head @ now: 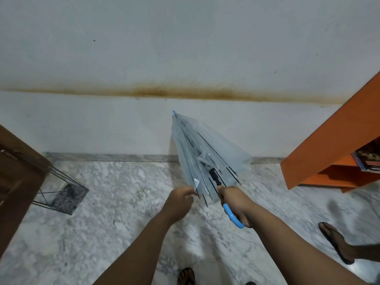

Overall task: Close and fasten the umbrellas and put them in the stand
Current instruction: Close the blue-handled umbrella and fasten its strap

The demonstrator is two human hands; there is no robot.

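Standing on marble floor (107, 212) below stained wall (185, 58)

The umbrella (207, 153) has a clear, glossy plastic canopy, thin dark metal ribs and a smooth blue plastic handle (232, 214); the stand (61, 192) is thin black wire, the floor (102, 233) polished marble

You see one clear umbrella (207, 153), one wire umbrella stand (61, 194), two hands, left hand (181, 200), right hand (236, 204), one orange shelf unit (329, 145), two sandalled feet.
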